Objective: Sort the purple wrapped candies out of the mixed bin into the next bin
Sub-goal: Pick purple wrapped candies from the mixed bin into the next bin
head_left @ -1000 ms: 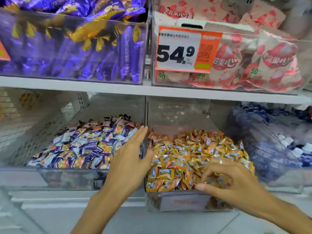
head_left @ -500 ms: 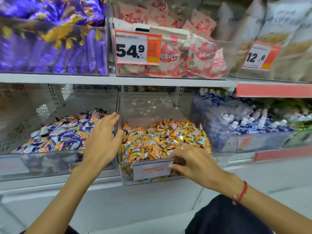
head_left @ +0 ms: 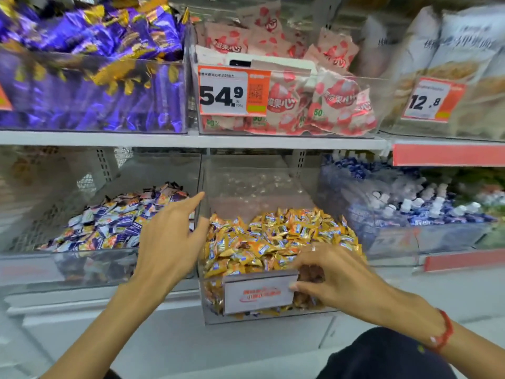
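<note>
On the lower shelf, two clear bins are sitting side by side. The left bin (head_left: 90,265) is holding the purple and blue wrapped candies (head_left: 117,222), with some orange ones mixed through, and the middle bin (head_left: 262,187) is piled with orange and gold candies (head_left: 281,239). The left hand (head_left: 172,242) is hovering right over the divider between those two bins, fingers straight and relaxed, index finger pointing toward the back, not holding anything as far as I can see. The right hand (head_left: 336,277) is sitting at the front edge of the middle bin, fingers curled down over the front wall beside the white label card (head_left: 258,294); honestly I can't tell if it's pinching a candy or just gripping the rim. A red cord bracelet (head_left: 444,332) is showing on that wrist. Up top, a bin of big purple and gold wrappers (head_left: 90,77) is sitting next to pink packets behind a 54.9 price tag (head_left: 233,91).
</note>
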Demonstrator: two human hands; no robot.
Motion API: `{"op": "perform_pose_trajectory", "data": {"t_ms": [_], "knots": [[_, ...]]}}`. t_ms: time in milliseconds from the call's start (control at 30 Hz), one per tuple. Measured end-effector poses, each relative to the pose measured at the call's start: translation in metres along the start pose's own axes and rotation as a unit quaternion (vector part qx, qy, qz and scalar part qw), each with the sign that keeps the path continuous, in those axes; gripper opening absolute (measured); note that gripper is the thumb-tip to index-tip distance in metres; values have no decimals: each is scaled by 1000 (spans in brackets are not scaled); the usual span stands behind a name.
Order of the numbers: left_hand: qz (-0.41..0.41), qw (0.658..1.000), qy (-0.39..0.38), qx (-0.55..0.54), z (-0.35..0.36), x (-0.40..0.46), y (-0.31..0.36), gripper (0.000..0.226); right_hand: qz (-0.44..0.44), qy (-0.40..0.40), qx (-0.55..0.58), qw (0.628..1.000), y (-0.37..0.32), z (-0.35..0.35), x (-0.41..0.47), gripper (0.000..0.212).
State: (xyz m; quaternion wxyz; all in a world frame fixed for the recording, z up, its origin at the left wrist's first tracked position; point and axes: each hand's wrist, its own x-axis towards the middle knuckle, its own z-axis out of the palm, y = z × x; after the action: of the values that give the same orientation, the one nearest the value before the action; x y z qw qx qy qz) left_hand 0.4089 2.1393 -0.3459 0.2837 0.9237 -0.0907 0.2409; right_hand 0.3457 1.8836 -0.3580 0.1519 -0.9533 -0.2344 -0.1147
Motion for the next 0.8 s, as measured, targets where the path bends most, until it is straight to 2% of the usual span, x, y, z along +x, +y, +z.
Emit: {"op": "perform_pose_trajectory", "data": {"t_ms": [133,200,300,333,400,500,567,633,700,800], "knots": [[-11,999,15,-44,2,-24,-7,41,13,-36,-18,999,-10,4,-8,17],[-13,998,11,-63,2,-26,-8,41,22,-92,-16,995,-10,-3,-4,17],[-32,990,-2,-134,-4,-20,-12,41,22,-199,98,975,-9,-23,15,22],[-36,987,-1,-157,-5,-15,-15,44,29,-199,146,969,-7,-28,24,26],[-38,985,-2,-170,-1,4,-24,49,42,-149,177,972,0,-31,52,24],[-35,983,-64,-168,16,28,-34,45,19,-102,126,987,9,-7,106,17],[-19,977,-93,-190,29,35,-40,41,-8,-123,40,992,8,22,139,21],[-13,973,-92,-211,38,37,-43,36,-22,-170,7,985,7,53,162,31],[-7,974,-85,-212,44,39,-46,34,-50,-205,11,977,11,78,176,33],[6,975,-85,-204,44,41,-48,37,-18,-230,49,972,25,89,186,25]]}}
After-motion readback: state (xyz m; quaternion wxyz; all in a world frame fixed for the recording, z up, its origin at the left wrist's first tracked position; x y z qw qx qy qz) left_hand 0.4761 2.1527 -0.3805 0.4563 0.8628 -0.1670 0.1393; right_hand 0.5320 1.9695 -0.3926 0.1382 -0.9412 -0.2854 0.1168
